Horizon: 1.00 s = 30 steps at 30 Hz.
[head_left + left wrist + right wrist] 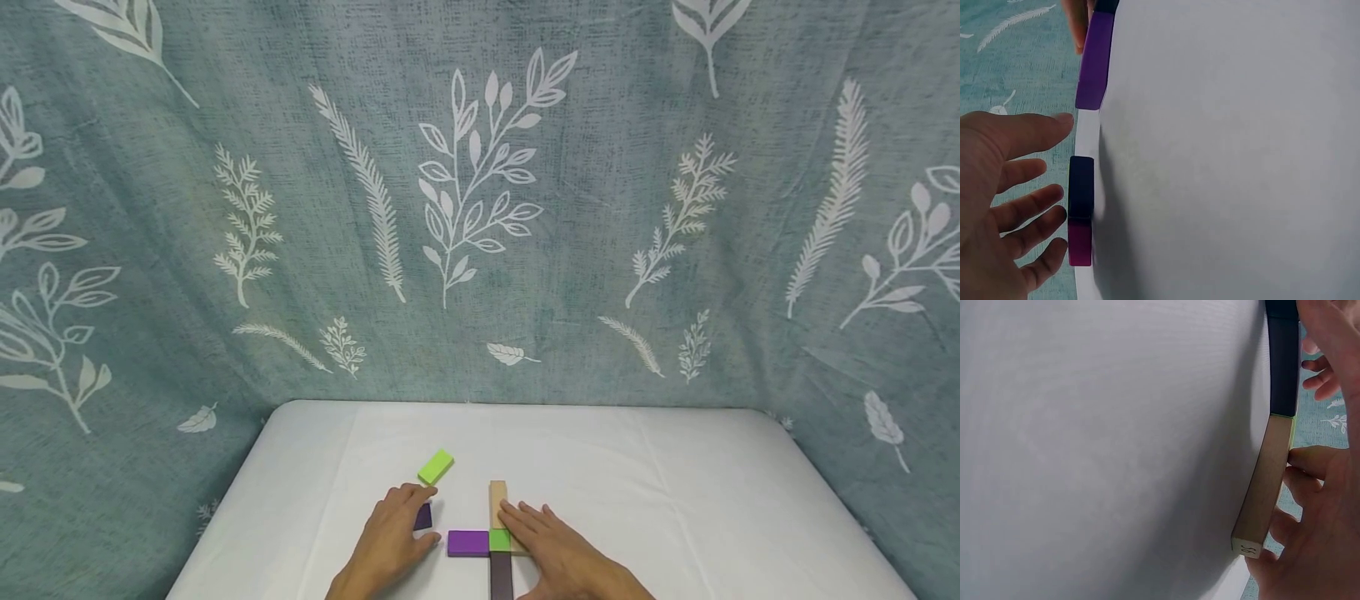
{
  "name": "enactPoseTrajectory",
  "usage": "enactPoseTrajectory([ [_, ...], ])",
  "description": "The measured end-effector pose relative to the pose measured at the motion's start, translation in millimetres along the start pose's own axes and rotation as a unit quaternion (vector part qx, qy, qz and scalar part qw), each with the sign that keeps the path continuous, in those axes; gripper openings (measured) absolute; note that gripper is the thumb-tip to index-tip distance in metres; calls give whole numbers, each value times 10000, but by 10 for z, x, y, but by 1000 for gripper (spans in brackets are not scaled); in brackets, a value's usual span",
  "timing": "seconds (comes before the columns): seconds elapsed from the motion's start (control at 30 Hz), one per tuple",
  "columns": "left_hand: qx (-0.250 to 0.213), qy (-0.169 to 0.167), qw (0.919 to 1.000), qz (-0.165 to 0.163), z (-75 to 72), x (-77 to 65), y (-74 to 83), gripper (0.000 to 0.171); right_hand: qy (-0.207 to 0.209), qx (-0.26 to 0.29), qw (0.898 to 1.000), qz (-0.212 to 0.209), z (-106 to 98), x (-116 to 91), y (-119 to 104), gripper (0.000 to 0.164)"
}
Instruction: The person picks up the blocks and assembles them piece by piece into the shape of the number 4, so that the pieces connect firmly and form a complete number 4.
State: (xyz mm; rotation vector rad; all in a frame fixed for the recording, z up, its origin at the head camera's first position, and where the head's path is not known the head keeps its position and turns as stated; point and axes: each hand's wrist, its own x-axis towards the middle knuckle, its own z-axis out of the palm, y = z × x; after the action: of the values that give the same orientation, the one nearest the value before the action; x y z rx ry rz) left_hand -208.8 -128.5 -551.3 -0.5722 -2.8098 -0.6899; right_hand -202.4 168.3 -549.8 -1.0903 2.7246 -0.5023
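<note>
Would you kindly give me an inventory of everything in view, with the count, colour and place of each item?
Backdrop cloth: one, blue-green with white leaf prints, behind and beside the table.
Table: one, white, in front of the cloth.
Green piece: one, green, at the centre of a cross-shaped layout.
Purple block: one, purple, left of the green piece.
Dark block: one, near-black, on its near side.
Wooden blocks: two, tan, on its far and right sides.
Navy-and-magenta piece: one or two blocks, cannot tell; left of the purple block.
Lime block: one, yellow-green, beyond the navy-and-magenta piece.
Left hand: one, bare, beside the navy-and-magenta piece.
Right hand: one, bare, partly covering the wooden blocks.
</note>
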Motion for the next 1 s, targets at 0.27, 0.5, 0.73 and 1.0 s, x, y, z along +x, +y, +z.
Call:
enactPoseTrajectory([
  [0.27, 191, 101, 9997, -101, -14, -10, -108, 52, 95, -118, 9999, -79, 16, -20, -1, 116],
  [0.5, 223, -34, 9997, -136, -1, -5, -172, 48, 83, -44, 9999, -68, 22, -27, -2, 116],
  [0.73, 147, -78, 9998, -112, 10, 2, -198, 44, 106, -60, 9999, -113, 23, -33, -1, 116],
  [1.0, 180, -68, 9998, -90, 15, 20, -193, 40, 139, -123, 9997, -141, 12, -40, 1, 117],
])
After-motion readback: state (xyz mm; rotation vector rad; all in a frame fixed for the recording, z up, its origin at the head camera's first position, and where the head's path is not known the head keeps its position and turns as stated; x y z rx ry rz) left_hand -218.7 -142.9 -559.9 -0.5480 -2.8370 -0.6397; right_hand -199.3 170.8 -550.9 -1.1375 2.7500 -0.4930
